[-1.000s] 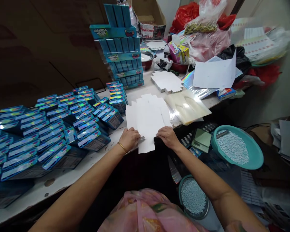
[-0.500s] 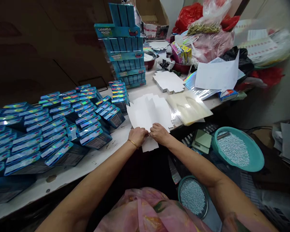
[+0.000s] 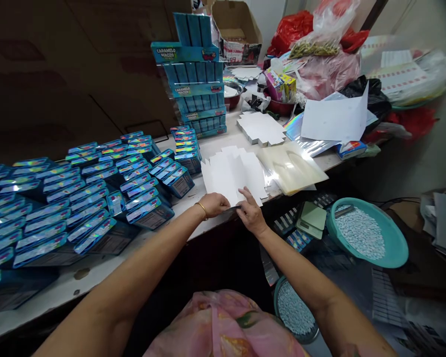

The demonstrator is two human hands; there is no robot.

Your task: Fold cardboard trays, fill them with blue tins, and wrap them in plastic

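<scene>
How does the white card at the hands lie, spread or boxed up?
Mostly spread: the white card shows a broad face and no standing box walls. Near end: cannot tell; left hand and right hand partly cover it.

The white table [image 3: 134, 248] carries a tall stack of blue display boxes [image 3: 198, 89], which I take as the landmark, and to the left of this stack and nearer to the person there stand many blue packs [image 3: 92, 193] in close rows. In front of the stack lie flat white cardboard sheets [image 3: 232, 173], and to its right a pile of white cut-out cards [image 3: 262, 128]. Further right of the stack, beyond these cards, lie yellowish transparent sheets [image 3: 292, 168] and a loose white paper [image 3: 332, 119] over shiny film [image 3: 312, 144].
</scene>
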